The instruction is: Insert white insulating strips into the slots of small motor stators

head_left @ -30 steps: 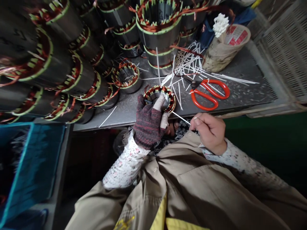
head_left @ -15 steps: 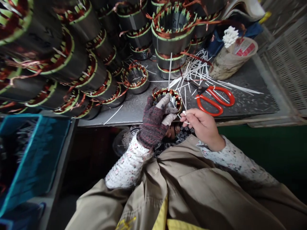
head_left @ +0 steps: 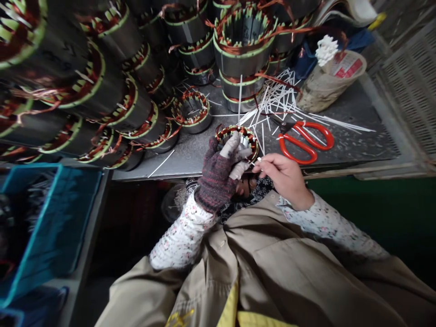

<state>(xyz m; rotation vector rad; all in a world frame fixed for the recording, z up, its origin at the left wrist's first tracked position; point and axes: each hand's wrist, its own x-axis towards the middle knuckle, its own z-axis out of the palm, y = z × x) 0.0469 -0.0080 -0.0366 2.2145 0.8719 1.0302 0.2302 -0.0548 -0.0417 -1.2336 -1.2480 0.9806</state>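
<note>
A small stator core (head_left: 252,144) with copper windings sits at the bench's front edge. My left hand (head_left: 220,170), in a dark fingerless knit glove with white-wrapped fingertips, lies over its near left side, fingers curled on the rim and into the bore. A long white strip (head_left: 240,100) stands up at the stator's far rim. My bare right hand (head_left: 288,179) is closed in a pinch at the near right side, holding a thin white cord (head_left: 259,159) whose end reaches toward the rim. My left fingers hide part of the windings.
Scissors (head_left: 285,127) with red handles lie right of the stator, beside a pile of white strips (head_left: 277,97). Behind stand stacked stators (head_left: 243,56) and another small stator (head_left: 200,122). A tub (head_left: 316,91) leans at right; a blue bin (head_left: 78,204) is at left.
My right hand has shifted slightly left, closer to the stator. The loop of white cord that hung below its fingers no longer shows. My left hand stays on the stator.
</note>
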